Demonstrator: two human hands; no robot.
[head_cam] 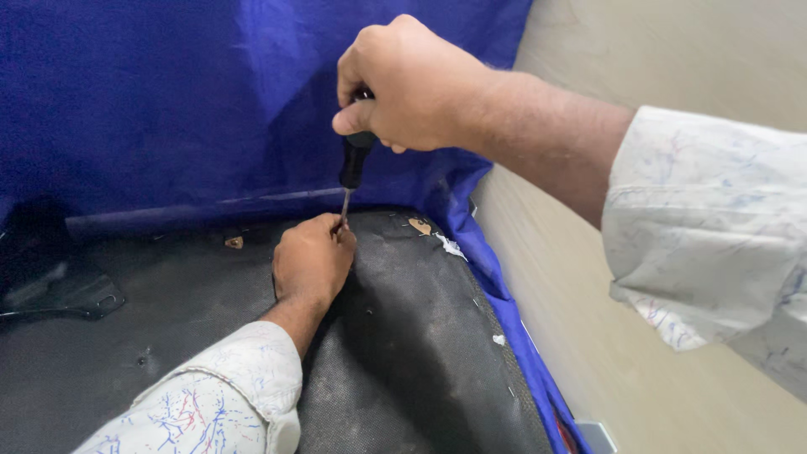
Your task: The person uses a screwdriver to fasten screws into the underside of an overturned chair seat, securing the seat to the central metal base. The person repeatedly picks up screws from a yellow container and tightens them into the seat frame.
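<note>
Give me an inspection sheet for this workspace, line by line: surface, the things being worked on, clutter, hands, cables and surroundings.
Surface: dark grey fabric panel, rough weave, slightly domed.
Job's things: screwdriver with black handle, upright, metal tip down at the panel's upper edge.
Clutter: small torn white scraps and a tan patch near the panel's edge; another tan bit further left; a black plastic piece at far left.
Hands: right hand wrapped around the screwdriver handle; left hand resting on the panel, fingertips at the tip.
Cables: nothing seen.
Surroundings: blue non-woven cloth behind and along the right edge; beige surface at right.
</note>
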